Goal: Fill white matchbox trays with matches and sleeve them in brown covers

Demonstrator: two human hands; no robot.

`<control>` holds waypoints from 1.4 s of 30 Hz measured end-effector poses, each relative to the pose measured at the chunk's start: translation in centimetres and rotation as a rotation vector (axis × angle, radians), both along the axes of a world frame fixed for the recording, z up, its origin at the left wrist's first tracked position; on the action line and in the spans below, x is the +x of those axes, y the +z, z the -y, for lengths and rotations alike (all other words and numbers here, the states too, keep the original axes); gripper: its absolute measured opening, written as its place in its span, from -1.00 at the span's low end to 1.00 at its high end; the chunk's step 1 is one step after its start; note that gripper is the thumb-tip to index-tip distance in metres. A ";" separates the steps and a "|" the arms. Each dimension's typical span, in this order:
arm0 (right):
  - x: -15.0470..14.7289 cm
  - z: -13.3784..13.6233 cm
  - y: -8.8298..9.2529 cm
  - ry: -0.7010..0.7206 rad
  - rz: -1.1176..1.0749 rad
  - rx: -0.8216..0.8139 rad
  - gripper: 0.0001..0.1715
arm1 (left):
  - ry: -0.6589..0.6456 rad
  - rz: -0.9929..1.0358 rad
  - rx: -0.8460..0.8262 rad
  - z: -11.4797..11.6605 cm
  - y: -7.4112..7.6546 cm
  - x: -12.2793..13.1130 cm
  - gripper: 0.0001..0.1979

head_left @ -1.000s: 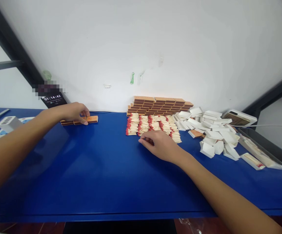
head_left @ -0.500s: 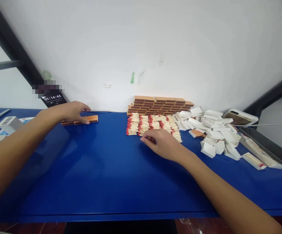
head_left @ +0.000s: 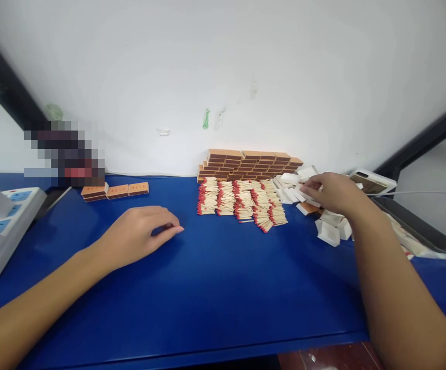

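Observation:
My left hand (head_left: 146, 234) rests low over the blue table, thumb and fingertips drawn together, with nothing visible in them. Behind it, several orange-and-brown matchboxes (head_left: 117, 191) lie in a short row, two of them stacked at the left end. My right hand (head_left: 333, 194) is in the pile of white matchbox trays (head_left: 328, 232), its fingertips closed at the edge of one white tray (head_left: 299, 195). The palm hides part of the pile. Between my hands lie bundles of red-tipped matches (head_left: 242, 200), side by side in front of a stepped stack of matchboxes (head_left: 246, 167).
A white power strip (head_left: 15, 226) with plugs lies at the left. At the right are a white power bank or phone-like device (head_left: 373, 182) with a cable and a dark-topped container (head_left: 419, 226). The pale wall (head_left: 223, 77) closes off the back of the table (head_left: 192, 298).
My left hand has left the matchbox row and come nearer and to the right. From the match bundles, my right hand has moved right into the tray pile. The view has shifted slightly.

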State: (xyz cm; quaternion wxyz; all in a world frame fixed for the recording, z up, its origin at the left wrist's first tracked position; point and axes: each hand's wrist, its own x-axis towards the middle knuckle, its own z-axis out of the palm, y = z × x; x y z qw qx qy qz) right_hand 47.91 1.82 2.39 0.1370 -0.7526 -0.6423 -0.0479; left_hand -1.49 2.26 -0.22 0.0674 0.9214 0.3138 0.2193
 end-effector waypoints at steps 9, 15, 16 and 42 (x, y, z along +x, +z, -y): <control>-0.5 -0.4 -0.2 -0.013 0.013 -0.118 -0.76 | -0.109 0.035 0.082 0.2 -0.8 0.5 -0.79; -1.1 0.2 0.9 -0.035 0.060 -0.100 -0.72 | -0.126 0.021 0.063 0.4 -0.7 0.6 -0.82; -1.5 0.4 1.3 -0.044 0.070 -0.083 -0.72 | -0.129 0.022 0.064 0.4 -0.7 0.7 -0.82; -9.5 3.2 2.2 0.574 -0.217 -0.338 -0.77 | 0.009 -0.104 -0.090 2.9 -0.9 2.7 -0.53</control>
